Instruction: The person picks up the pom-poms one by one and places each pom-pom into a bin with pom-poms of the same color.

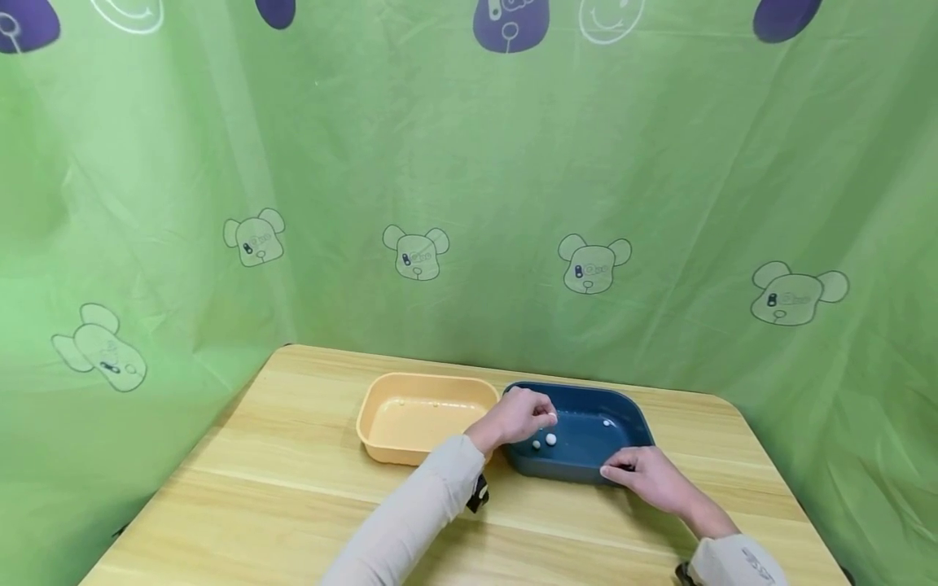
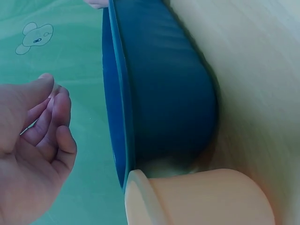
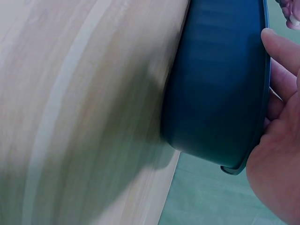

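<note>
My left hand (image 1: 519,415) is above the left end of a dark blue basin (image 1: 579,470), thumb and fingertips pinched together. A small white ball (image 3: 294,20) shows at those fingertips in the right wrist view; in the left wrist view the fingers of the left hand (image 2: 35,145) mostly hide it. Inside the basin lie a white ball (image 1: 550,439), a smaller pale green ball (image 1: 536,444) and a small white piece (image 1: 607,423) farther right. My right hand (image 1: 652,478) grips the basin's near right rim, thumb outside and fingers inside, as the right wrist view shows.
A yellow-orange basin (image 1: 388,453) stands left of the blue one, close beside it, with a few tiny bits near its far wall. Both rest on a wooden table (image 1: 242,505). A green curtain (image 1: 498,325) hangs behind the table and at its sides.
</note>
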`<state>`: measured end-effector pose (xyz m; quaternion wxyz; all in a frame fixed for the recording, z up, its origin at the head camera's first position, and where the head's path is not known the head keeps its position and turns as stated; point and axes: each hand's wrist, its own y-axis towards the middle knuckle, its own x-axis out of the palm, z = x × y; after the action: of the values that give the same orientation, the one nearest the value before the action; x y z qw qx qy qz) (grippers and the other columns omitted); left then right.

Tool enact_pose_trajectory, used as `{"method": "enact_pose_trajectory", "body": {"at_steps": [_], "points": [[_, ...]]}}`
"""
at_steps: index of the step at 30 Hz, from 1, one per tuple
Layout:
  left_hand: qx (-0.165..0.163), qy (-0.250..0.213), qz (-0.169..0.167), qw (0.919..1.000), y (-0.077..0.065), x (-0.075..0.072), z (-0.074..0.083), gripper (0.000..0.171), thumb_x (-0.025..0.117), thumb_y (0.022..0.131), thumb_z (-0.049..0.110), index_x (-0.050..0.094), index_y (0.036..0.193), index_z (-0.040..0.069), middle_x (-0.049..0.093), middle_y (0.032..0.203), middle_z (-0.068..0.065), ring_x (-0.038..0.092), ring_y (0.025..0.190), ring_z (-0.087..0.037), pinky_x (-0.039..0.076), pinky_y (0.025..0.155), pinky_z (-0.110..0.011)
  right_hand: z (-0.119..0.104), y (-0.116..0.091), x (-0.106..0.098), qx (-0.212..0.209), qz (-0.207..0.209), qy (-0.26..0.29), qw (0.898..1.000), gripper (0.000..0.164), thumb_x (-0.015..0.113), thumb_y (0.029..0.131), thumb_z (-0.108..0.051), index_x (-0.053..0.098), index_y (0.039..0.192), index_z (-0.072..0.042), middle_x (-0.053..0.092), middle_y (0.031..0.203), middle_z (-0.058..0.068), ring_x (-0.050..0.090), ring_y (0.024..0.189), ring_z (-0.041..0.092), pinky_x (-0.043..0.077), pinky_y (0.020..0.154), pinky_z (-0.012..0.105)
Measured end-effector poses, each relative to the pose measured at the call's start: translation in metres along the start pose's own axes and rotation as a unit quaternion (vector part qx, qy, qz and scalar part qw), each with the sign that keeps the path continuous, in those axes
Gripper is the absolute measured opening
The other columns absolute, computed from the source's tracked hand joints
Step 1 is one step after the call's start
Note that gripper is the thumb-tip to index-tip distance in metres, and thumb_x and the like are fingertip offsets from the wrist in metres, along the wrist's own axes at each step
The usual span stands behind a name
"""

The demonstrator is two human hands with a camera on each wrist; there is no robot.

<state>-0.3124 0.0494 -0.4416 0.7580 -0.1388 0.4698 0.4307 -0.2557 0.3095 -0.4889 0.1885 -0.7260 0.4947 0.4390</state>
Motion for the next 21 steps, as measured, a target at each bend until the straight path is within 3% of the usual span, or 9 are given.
{"method": "enact_pose_trajectory", "body": {"at_steps": [11,17,21], "points": [[-0.023,0.03,-0.025,0.999,0.011,0.004,0.008,0.011,0.061,0.093,0.027,0.068,0.088,0.021,0.06,0.078,0.015,0.052,0.066,0.001,0.042,0.062,-0.013,0.0,0.001,0.0,-0.009,0.0,-0.004,1.0,0.013,0.066,0.089,-0.03,0.073,0.086,-0.02,0.065,0.081,-0.013,0.059,0.076,0.004,0.049,0.066,0.026],[-0.054,0.038,-0.026,0.9975,0.015,0.012,0.015,0.009,0.063,0.092,0.029,0.067,0.087,0.023,0.06,0.076,0.016,0.053,0.063,0.004,0.043,0.063,-0.013,0.001,0.001,0.001,-0.013,0.004,-0.008,1.0,0.012,0.066,0.089,-0.029,0.073,0.086,-0.02,0.065,0.081,-0.013,0.059,0.076,0.003,0.049,0.066,0.026],[-0.08,0.026,-0.024,0.9962,0.017,0.018,0.018,0.007,0.066,0.09,0.028,0.066,0.085,0.023,0.059,0.072,0.015,0.053,0.055,0.002,0.044,0.056,-0.014,0.001,0.001,0.001,-0.006,-0.001,-0.003,1.0,0.013,0.065,0.089,-0.029,0.073,0.087,-0.019,0.065,0.082,-0.013,0.059,0.076,0.003,0.049,0.066,0.025]]}}
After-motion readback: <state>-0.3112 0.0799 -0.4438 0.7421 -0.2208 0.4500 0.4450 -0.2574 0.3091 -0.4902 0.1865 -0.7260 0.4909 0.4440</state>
